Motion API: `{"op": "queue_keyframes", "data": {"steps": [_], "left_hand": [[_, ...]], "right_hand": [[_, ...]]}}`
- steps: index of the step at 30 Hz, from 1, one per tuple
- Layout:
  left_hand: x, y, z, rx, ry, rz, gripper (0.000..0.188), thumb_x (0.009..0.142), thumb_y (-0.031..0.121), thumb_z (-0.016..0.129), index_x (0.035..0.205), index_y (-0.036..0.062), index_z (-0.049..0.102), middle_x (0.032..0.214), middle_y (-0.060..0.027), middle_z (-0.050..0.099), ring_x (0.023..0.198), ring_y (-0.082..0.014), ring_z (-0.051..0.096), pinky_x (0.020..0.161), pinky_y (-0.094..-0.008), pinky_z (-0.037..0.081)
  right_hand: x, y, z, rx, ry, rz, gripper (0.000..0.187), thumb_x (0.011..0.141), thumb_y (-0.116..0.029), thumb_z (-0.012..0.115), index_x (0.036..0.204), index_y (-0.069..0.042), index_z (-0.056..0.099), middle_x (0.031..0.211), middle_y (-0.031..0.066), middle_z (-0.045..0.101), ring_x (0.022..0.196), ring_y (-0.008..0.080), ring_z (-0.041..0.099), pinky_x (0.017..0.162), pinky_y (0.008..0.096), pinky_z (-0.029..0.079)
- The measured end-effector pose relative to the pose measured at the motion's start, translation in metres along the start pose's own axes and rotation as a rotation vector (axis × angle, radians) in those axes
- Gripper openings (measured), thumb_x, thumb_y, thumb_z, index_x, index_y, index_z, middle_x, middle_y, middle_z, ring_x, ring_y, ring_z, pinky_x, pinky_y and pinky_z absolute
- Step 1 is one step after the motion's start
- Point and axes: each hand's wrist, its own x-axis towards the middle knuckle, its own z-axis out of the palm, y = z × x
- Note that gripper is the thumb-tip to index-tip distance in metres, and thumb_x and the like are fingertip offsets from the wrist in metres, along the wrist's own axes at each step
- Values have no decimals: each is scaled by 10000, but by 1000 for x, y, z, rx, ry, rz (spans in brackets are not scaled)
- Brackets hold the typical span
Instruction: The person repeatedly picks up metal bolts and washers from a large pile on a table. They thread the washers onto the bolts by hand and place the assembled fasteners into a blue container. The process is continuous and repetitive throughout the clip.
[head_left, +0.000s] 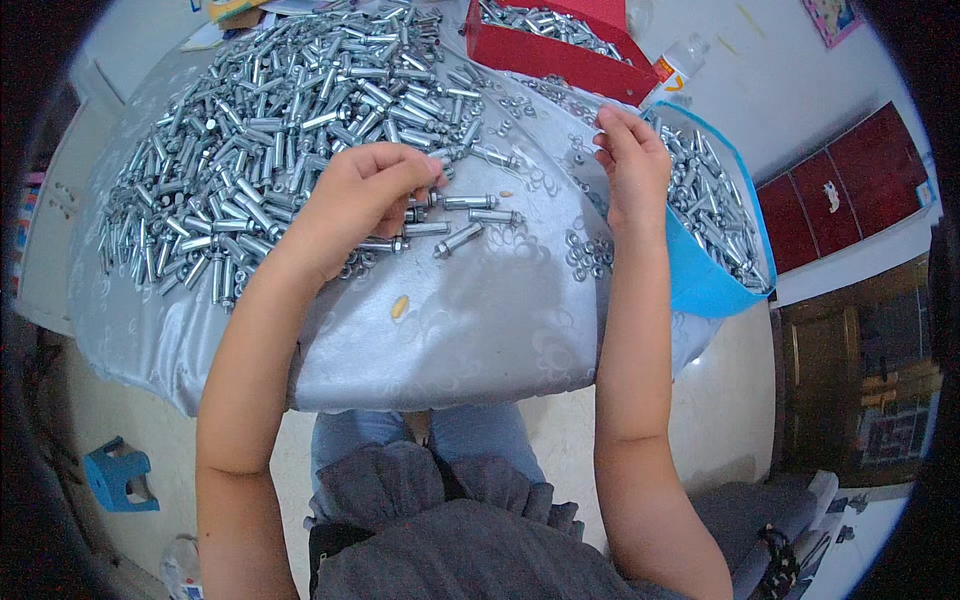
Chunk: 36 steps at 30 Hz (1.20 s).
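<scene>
Loose metal bolts (459, 241) lie at the near right margin of the large pile of bolts (300, 110), a small group on the silver cloth that covers the desk (450, 370). They are just to the right of the left hand (372, 200), which is much the nearer of the two; the right hand (635, 170) is well apart from them, farther out on the pile's right. Long axes: the upper two of the group run roughly left to right, while the lowest is slanted, its right end farther from the person. The left hand is over the pile's near right part, its fingers curled and thumb drawn in to a narrow grip; whether anything is held cannot be told. The right hand is raised, thumb and fingertips close together; its contents, if any, are likewise too small to tell. Containers: right of the pile, and beside the right hand, is an open blue container (700, 285) holding many bolts; beyond the pile's far right side is an open red box (530, 62), also holding bolts, with a plastic bottle (682, 62) near its right end. A cluster of nuts (588, 255) lies between the pile and the blue container; a pale yellow piece (400, 306) lies on the near side of the pile.
</scene>
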Motion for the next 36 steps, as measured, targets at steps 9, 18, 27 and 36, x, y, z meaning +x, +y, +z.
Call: {"op": "queue_keyframes", "data": {"steps": [9, 18, 27, 36], "left_hand": [[5, -3, -3, -68, 154, 124, 179, 781, 167, 557, 880, 25, 600, 664, 42, 491, 554, -30, 390, 502, -171, 313], [3, 1, -4, -114, 172, 312, 243, 812, 180, 544, 1008, 39, 575, 1012, -54, 575, 916, -112, 506, 776, -255, 381], [2, 1, -6, -157, 125, 358, 241, 792, 201, 581, 979, 50, 598, 958, -11, 591, 864, -78, 497, 815, -221, 360], [2, -1, -3, -79, 98, 422, 195, 791, 154, 588, 949, 41, 606, 910, -14, 602, 795, -66, 511, 751, -208, 400]], "right_hand": [[5, 0, -3, -14, 138, -157, 148, 752, -115, 620, 859, -15, 607, 723, 23, 599, 621, 85, 529, 538, 198, 385], [12, 12, -4, -208, 104, -253, 164, 756, -131, 616, 849, 4, 606, 695, 40, 599, 622, 109, 552, 558, 211, 411], [-13, 13, -11, -1299, -126, -227, 274, 761, -69, 473, 1002, 40, 544, 998, 251, 547, 975, 362, 513, 838, 375, 405], [-19, 8, -20, -1530, -382, -61, 271, 699, -21, 513, 963, 27, 550, 975, 239, 556, 928, 354, 537, 793, 381, 424]]}}
